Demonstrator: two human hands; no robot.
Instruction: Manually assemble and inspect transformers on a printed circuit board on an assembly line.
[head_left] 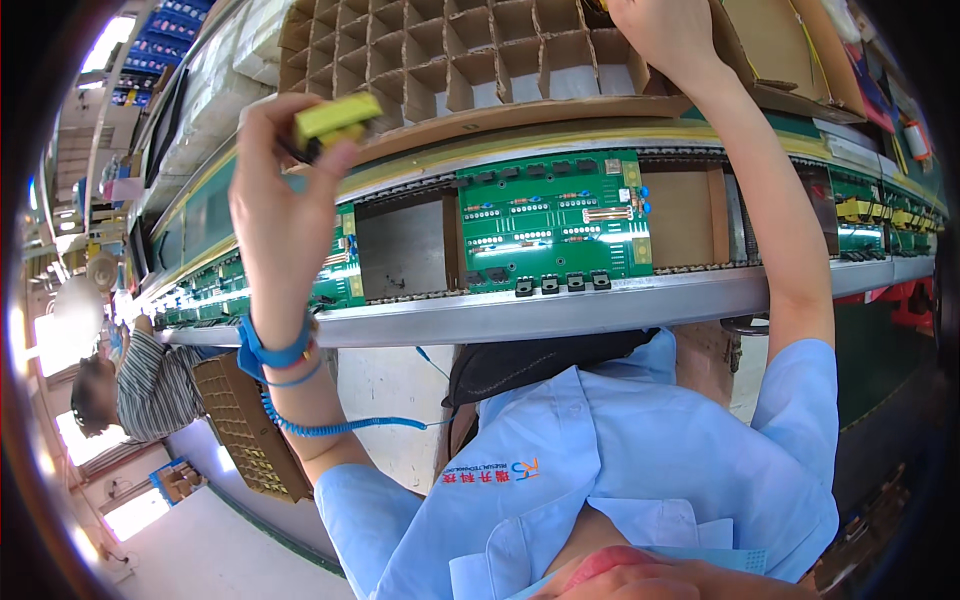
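you get one view only, from the head camera, looking steeply down past your own chest and light blue shirt toward the conveyor line. it sits close: your left hand and right hand reach up the frame. just beyond your fingers lies the divided cardboard tray, below them the green circuit board. the fisheye bends the rail near the rim.
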